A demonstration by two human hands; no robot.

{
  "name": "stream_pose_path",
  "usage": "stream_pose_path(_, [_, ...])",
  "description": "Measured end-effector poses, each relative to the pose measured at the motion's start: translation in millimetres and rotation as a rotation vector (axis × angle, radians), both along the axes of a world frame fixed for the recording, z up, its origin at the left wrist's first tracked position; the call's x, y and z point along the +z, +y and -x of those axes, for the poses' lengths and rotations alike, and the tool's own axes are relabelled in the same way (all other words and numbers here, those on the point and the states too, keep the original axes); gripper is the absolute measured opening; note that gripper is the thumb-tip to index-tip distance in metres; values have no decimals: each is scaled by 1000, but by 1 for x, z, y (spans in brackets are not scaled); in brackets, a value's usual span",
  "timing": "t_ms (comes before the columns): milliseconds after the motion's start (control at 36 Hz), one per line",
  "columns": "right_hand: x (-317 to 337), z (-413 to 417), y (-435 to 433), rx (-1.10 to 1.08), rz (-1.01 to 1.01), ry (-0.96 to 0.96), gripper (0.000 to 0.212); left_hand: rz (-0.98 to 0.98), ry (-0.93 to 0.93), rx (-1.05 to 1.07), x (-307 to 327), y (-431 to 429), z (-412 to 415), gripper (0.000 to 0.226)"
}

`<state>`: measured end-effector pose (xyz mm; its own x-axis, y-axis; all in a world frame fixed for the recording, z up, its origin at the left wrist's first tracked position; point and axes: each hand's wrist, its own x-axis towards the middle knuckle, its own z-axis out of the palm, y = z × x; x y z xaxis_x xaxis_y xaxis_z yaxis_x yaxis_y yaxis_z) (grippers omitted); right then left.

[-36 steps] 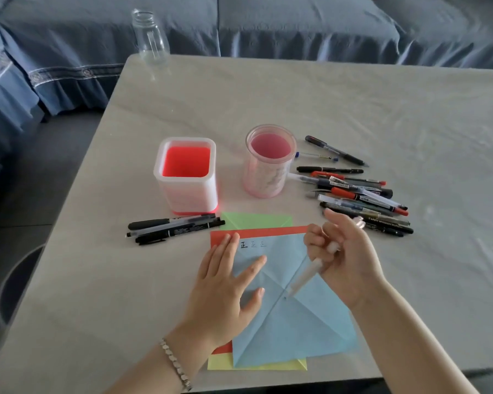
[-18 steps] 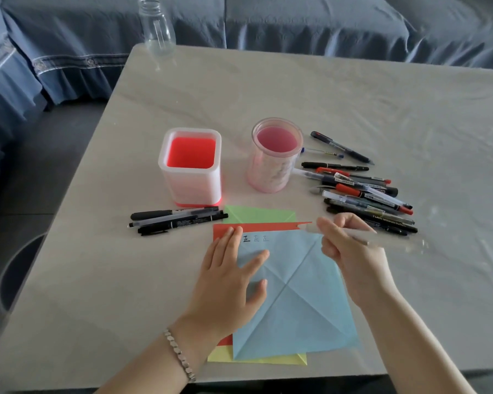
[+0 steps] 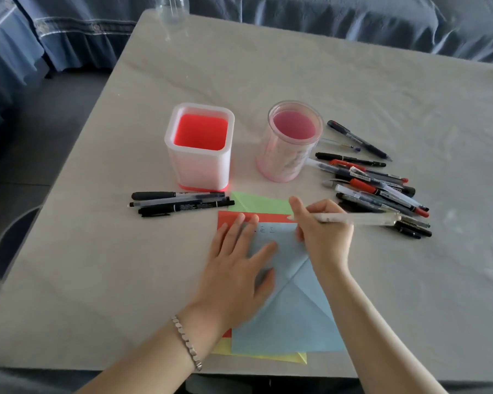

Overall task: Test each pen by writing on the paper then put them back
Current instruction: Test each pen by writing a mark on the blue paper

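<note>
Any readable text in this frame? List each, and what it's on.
"正", handwritten twice, faint: top of the blue paper.
White print on the black marker: too small to read.
Labels on the pile of pens: blurred, unreadable.
White pen in the right hand: no print discernible.

Two holders point(image 3: 199, 166), four sheets point(image 3: 291, 322), one bottle point(image 3: 171, 7)

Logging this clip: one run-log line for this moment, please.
left hand: flat on blue paper | right hand: grips white pen, level | pen pile: right of paper
</note>
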<state>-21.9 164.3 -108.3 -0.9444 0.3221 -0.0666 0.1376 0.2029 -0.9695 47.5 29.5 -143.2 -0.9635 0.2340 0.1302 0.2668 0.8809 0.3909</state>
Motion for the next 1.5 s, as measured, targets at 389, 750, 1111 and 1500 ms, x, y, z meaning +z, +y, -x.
stream_pose_path(389, [-24, -1, -7, -28, -276, 192, 37, -14, -10, 20, -1, 1, 2, 43])
stream_pose_path(750, [-26, -1, -6, 7, -322, 178, 34, -17, -31, 20, 0, 1, 1, 43])
stream_pose_path(1111, [-27, 0, -6, -25, -360, 182, 36, -23, -44, 24, 1, 1, 1, 43])
stream_pose_path(1500, [-28, -1, -5, -33, -352, 131, 33, -10, -54, 22, 1, 1, 1, 43])
